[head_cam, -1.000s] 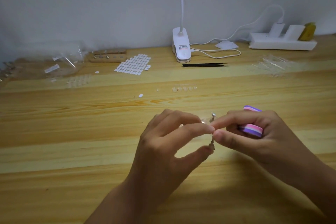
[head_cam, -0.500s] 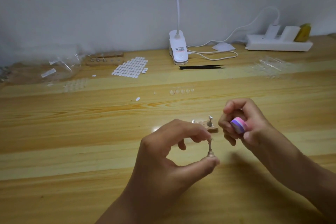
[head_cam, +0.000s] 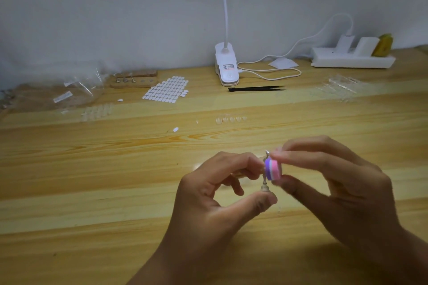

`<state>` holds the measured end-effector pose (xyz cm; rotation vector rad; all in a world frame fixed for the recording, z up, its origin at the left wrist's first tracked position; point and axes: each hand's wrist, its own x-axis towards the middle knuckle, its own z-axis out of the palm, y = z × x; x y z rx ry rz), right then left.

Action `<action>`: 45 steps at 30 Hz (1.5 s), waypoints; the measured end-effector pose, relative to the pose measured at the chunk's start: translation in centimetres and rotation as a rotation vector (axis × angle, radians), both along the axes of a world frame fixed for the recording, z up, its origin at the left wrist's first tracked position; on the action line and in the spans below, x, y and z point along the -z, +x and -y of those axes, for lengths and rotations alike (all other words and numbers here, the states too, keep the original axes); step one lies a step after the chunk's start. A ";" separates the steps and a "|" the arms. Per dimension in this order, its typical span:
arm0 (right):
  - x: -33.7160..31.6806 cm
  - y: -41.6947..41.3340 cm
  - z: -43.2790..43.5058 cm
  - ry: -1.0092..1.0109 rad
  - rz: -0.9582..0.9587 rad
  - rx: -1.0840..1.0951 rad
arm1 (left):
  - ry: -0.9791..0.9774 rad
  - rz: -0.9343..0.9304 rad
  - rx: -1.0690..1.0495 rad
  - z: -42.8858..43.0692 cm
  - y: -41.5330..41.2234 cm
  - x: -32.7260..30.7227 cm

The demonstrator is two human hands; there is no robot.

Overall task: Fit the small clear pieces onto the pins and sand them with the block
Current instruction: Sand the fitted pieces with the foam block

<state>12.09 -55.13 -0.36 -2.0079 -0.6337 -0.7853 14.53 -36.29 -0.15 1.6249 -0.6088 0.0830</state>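
l hand (head_cam: 208,194) pinches pin (head_cam: 264,184) upright btwn thumb & forefinger over table (head_cam: 92,169), r hand (head_cam: 335,183) pinches pink/purple block (head_cam: 273,170) w/ face against pin's top, clear pieces (head_cam: 231,119) in row farther back.

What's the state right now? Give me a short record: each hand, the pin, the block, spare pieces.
left hand: pinches pin upright between thumb and forefinger
right hand: holds sanding block by thumb and forefinger
block contact: purple side against the pin's upper end
clear piece on pin: hidden, cannot tell
spare clear pieces: row on table, beyond the hands
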 end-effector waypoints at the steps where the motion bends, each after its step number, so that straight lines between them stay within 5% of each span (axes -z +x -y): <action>1: 0.0 -0.1 -0.2 -0.004 0.023 -0.005 | -0.007 -0.004 0.008 0.0 0.0 0.0; 45: 0.1 -0.1 0.1 -0.093 0.073 0.164 | -0.253 -0.314 0.219 -0.2 0.1 0.3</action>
